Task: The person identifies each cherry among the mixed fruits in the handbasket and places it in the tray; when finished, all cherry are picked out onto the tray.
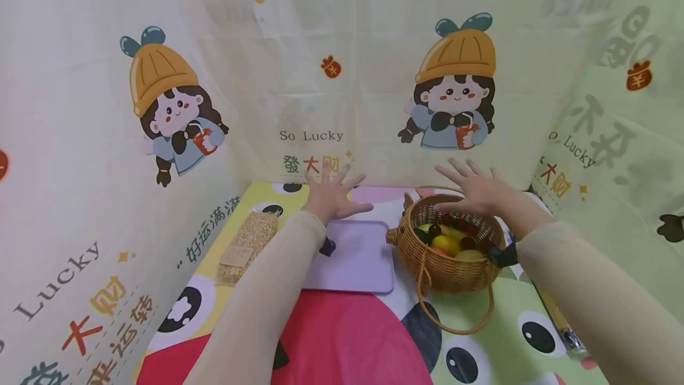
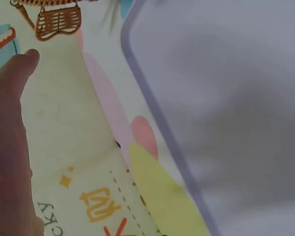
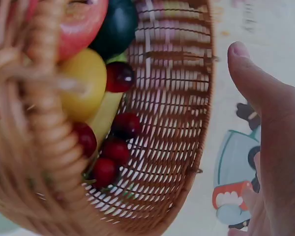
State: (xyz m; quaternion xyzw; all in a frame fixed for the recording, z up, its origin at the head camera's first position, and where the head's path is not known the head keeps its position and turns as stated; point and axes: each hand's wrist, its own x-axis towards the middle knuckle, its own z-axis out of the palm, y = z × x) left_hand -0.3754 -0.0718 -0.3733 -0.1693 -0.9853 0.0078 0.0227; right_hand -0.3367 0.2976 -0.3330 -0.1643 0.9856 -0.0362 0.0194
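Observation:
Both hands are raised with fingers spread, and neither holds anything. My left hand (image 1: pixel 332 196) reaches over the far part of a pale purple tray (image 1: pixel 358 254); in the left wrist view its thumb stands apart from the tray. My right hand (image 1: pixel 478 189) is above the back of a wicker basket (image 1: pixel 443 275), overlapping its rim in the head view. Inside the basket lie a yellow lemon-like fruit (image 1: pixel 446 246), a red apple-like fruit (image 3: pixel 83 29), dark red cherries (image 3: pixel 115 151) and a dark green fruit (image 3: pixel 115 29).
A clear bag of pale grains (image 1: pixel 248 245) lies left of the tray. The basket's loop handle (image 1: pixel 465 331) hangs toward the front. A long yellow packet (image 1: pixel 556 314) lies at the right edge, partly behind the right sleeve. Printed cloth walls (image 1: pixel 374 106) surround the patterned tabletop (image 1: pixel 342 331).

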